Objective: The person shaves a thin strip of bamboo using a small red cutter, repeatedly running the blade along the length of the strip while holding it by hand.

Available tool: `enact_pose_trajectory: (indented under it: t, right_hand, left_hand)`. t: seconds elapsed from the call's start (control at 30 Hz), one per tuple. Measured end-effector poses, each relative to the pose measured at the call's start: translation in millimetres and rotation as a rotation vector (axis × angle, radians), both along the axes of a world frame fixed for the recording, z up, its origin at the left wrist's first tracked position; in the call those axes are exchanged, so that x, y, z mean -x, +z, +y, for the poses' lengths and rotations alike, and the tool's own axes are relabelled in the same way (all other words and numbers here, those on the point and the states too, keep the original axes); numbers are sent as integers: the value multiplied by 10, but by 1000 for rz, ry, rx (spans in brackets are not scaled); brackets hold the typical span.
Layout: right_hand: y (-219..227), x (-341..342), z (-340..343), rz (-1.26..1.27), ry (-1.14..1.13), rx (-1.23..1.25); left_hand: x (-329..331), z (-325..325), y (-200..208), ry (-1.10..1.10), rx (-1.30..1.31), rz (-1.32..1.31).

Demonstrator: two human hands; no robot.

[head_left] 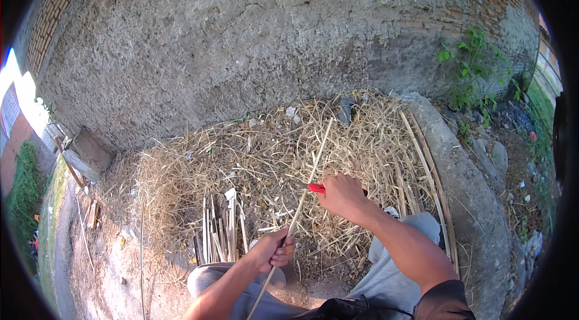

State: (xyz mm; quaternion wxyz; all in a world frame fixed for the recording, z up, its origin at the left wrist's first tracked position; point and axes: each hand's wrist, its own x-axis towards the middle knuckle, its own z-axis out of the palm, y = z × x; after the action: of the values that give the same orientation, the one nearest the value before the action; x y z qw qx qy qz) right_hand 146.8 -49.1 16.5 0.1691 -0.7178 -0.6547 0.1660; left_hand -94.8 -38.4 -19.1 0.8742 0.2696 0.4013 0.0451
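My left hand (pixel 272 250) grips a long thin bamboo strip (pixel 313 163) near its lower part; the strip slants up and away over a pile of dry shavings. My right hand (pixel 342 194) is closed on a red-handled knife (pixel 316 188), whose handle end points left and meets the strip. The blade is hidden by the strip and the hand. Both forearms come in from the lower edge, above my knees in grey trousers.
A heap of straw-like shavings (pixel 265 157) covers the ground ahead. Several cut bamboo strips (pixel 218 232) lie bundled to the left of my left hand. A rough grey wall (pixel 253 36) stands behind. A concrete kerb (pixel 470 193) and long bamboo slats (pixel 431 175) run along the right.
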Motion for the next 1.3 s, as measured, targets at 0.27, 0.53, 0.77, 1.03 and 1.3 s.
enact_pose_trajectory:
  t: [0.27, 0.53, 0.77, 1.03, 1.3]
  right_hand:
    - [-39, -108, -92, -54, -45, -55]
    - [-37, -7, -68, 350, -227, 144]
    - [-267, 81, 23, 842, -196, 171]
    - [-343, 77, 96, 992, -289, 82]
    - [-230, -1, -25, 288, -93, -54]
  left_hand:
    - [-207, 92, -73, -4, 21, -88]
    - [-330, 179, -27, 44, -26, -133]
    - [-374, 141, 43, 2, -95, -127]
    - [-418, -25, 110, -70, -173, 61]
    - [-343, 57, -12, 20, -75, 20]
